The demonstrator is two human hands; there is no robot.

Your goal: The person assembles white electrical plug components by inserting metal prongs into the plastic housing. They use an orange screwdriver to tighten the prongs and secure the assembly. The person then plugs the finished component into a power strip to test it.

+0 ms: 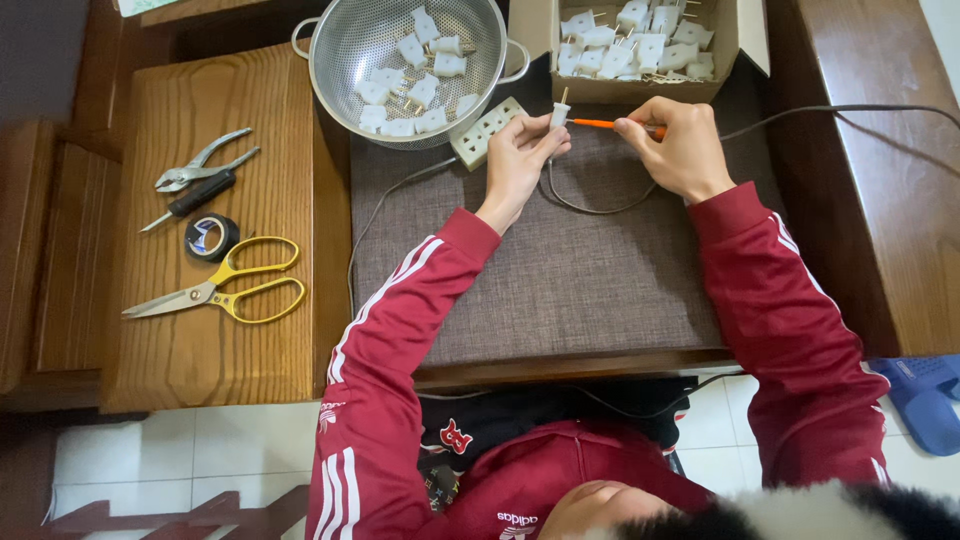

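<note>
My left hand [520, 155] pinches a small white plug [560, 113] with metal prongs pointing up. My right hand [680, 140] grips an orange-handled screwdriver [610, 124], its tip set against the plug's side. A thin grey cable [590, 207] loops from the plug down onto the brown mat [560, 280]. Both sleeves are dark red with white stripes.
A steel colander [340, 40] holds several white plugs; a cardboard box [745, 40] behind holds more. A white power strip [487, 132] lies by my left hand. On the wooden board at left lie pliers [200, 165], a small screwdriver [190, 205], black tape [211, 237] and yellow scissors [225, 290].
</note>
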